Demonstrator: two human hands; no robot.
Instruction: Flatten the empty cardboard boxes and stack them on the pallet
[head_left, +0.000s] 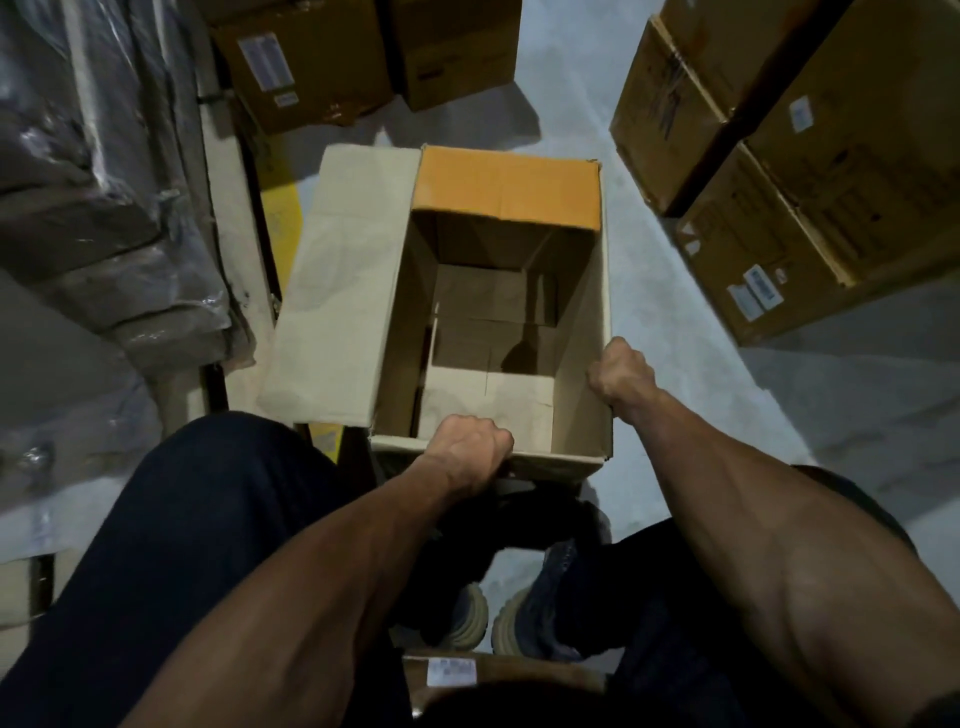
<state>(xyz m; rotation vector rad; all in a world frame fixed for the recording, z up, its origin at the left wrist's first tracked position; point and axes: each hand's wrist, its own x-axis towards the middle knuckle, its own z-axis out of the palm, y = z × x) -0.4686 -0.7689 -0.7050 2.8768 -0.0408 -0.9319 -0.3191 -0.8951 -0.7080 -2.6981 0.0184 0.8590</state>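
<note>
From the head camera, I see an open, empty brown cardboard box (498, 312) standing upright on the pale grey concrete floor (675, 395), its top flaps spread outward. My left hand (470, 449) curls over the near rim; my right hand (621, 371) grips the right-hand wall. Sealed brown cartons (779, 171) stand stacked to the right, plastic-wrapped bundles (104, 182) to the left.
</note>
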